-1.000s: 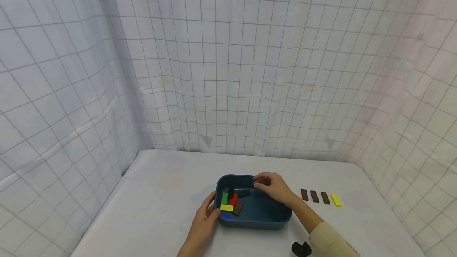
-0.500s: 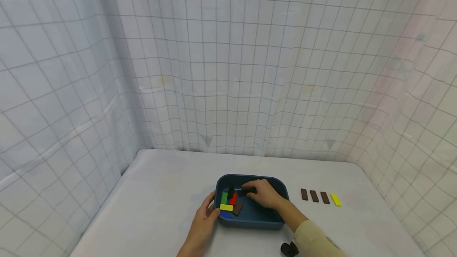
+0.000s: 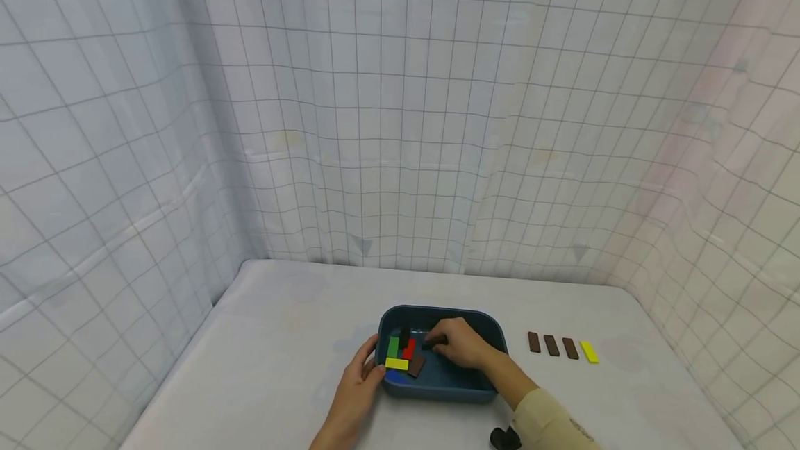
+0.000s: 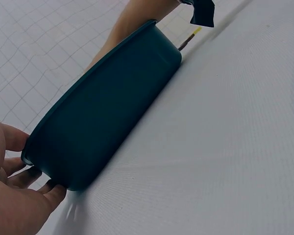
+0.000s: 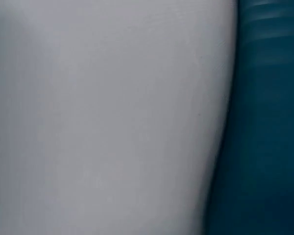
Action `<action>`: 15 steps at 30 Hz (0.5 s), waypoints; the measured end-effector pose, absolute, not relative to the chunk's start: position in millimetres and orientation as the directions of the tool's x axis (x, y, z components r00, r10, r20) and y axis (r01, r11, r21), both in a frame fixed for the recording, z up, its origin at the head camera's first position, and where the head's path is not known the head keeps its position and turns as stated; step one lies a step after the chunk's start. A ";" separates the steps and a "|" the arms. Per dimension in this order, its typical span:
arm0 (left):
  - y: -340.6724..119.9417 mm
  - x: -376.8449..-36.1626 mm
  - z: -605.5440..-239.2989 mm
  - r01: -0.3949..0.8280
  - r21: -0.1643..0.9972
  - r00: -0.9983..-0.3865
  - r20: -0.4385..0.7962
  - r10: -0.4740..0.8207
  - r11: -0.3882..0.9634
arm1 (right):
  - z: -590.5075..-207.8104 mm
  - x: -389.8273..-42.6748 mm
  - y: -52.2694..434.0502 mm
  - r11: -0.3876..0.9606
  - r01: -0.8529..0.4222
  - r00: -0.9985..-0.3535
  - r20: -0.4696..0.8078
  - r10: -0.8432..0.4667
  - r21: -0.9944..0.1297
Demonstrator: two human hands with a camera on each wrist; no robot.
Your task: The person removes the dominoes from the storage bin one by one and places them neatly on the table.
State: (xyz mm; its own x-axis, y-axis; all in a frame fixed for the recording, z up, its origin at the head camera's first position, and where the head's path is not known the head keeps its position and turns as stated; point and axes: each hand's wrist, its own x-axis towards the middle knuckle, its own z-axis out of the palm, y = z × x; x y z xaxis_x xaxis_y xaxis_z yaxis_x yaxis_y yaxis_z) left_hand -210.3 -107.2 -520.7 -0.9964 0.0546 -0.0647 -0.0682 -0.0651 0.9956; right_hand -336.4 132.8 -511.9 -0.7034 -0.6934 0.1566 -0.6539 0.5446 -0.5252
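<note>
The dark block (image 3: 428, 346) was inside the blue tub (image 3: 440, 392), a little left of the tub's middle. It lay at the very ends of the curled thumb and fingers of the right hand (image 3: 461, 344), which appeared to pinch it; they hid much of it, and whether it touched the tub's floor could not be told. So shallow a hold could slip if the block sat askew, and a push leftward could jostle the red block (image 3: 409, 349) and brown block (image 3: 417, 367) near it.

Toward the tub's left end were also the green block (image 3: 392, 348), black block (image 3: 404, 337), yellow block (image 3: 396, 364) and blue block (image 3: 396, 377). The left hand (image 3: 359, 382) grasped that end, thumb at the rim, fingers round the wall; were it to loosen, the tub could skid on the white cloth (image 3: 300, 339). Beyond the tub's right end lay three brown pieces (image 3: 552, 346) and a yellow piece (image 3: 589, 352).
</note>
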 end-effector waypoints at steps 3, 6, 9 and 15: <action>-107.4 -210.8 -522.8 -0.072 0.995 -0.996 -0.068 0.058 -0.070 | -514.1 -338.1 135.2 0.526 -0.626 -0.710 0.142 -0.690 -0.576; -107.5 -210.1 -523.2 -0.072 0.995 -0.996 -0.068 0.057 -0.067 | -514.0 -340.5 136.5 0.513 -0.582 -0.729 0.127 -0.672 -0.631; -107.1 -209.2 -521.4 -0.071 0.995 -0.996 -0.067 0.055 -0.066 | -513.4 -342.8 136.6 0.505 -0.527 -0.760 0.112 -0.641 -0.684; -106.5 -209.0 -519.4 -0.077 0.994 -0.996 -0.073 0.052 -0.077 | -508.3 -342.0 136.5 0.425 -0.388 -0.797 0.067 -0.600 -0.818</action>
